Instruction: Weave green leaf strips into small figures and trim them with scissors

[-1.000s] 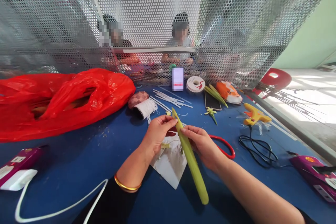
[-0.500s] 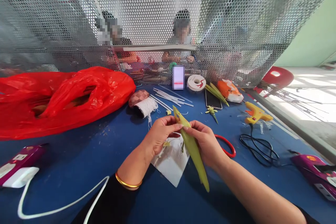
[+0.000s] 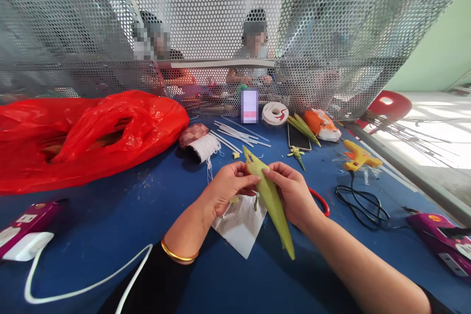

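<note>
Both my hands hold a long yellow-green leaf strip (image 3: 274, 206) just above the blue table (image 3: 121, 216). My left hand (image 3: 228, 187) pinches its upper part from the left. From the right, my right hand (image 3: 292, 194) grips the same upper part, fingers closed. The strip's far tip points away from me and its lower end tapers toward me. Under my hands lies a white sheet of paper (image 3: 239, 223). A red scissors handle (image 3: 321, 201) peeks out behind my right hand.
A red plastic bag (image 3: 84, 137) fills the left. White sticks (image 3: 239, 136), a thread roll (image 3: 204, 148), a tape roll (image 3: 274, 114), a yellow glue gun (image 3: 358, 158) with black cord (image 3: 362, 203) and magenta power strips (image 3: 437, 238) lie around. Two people sit behind a perforated metal screen (image 3: 221, 24).
The leaf strip has widened between my fingers and tilted, its lower end drawn closer in. Both hands have shifted slightly up the table.
</note>
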`<state>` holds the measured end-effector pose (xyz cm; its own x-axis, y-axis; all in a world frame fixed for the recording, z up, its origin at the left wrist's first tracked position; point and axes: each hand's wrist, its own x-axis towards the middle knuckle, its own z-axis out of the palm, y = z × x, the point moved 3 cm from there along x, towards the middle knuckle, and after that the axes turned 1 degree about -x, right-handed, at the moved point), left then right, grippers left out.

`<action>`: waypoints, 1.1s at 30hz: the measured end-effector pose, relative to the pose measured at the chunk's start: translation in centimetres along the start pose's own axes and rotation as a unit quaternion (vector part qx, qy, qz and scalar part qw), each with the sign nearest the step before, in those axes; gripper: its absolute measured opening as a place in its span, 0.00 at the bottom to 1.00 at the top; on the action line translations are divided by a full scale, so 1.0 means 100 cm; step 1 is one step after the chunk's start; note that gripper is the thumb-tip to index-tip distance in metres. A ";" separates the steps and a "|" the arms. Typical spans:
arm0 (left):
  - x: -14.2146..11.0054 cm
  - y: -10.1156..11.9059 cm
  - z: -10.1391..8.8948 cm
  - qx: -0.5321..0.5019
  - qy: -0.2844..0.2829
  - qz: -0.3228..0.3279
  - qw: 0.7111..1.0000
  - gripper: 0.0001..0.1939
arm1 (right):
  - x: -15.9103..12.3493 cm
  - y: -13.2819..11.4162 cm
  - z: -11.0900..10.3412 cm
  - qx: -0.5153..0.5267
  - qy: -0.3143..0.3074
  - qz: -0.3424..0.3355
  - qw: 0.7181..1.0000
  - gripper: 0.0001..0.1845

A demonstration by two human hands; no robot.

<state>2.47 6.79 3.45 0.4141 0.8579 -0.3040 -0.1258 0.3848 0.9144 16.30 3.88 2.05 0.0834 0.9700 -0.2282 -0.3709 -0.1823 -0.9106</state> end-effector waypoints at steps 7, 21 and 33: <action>0.002 0.003 -0.005 0.011 0.053 0.031 0.998 0.08 | 0.000 -0.007 0.000 -0.026 -0.050 0.011 0.998 0.17; 0.000 0.001 0.002 0.095 0.019 0.033 0.995 0.11 | 0.005 -0.013 -0.005 -0.144 -0.011 -0.085 0.986 0.17; -0.001 0.008 -0.005 0.096 0.047 0.072 0.992 0.13 | 0.004 -0.015 -0.003 -0.162 -0.039 -0.089 0.982 0.12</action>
<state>1.88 7.21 4.10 0.3178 0.9306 -0.1815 -0.0009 0.1917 0.9815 17.12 4.45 3.24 0.0438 0.9982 -0.0403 -0.0427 -0.0384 -0.9984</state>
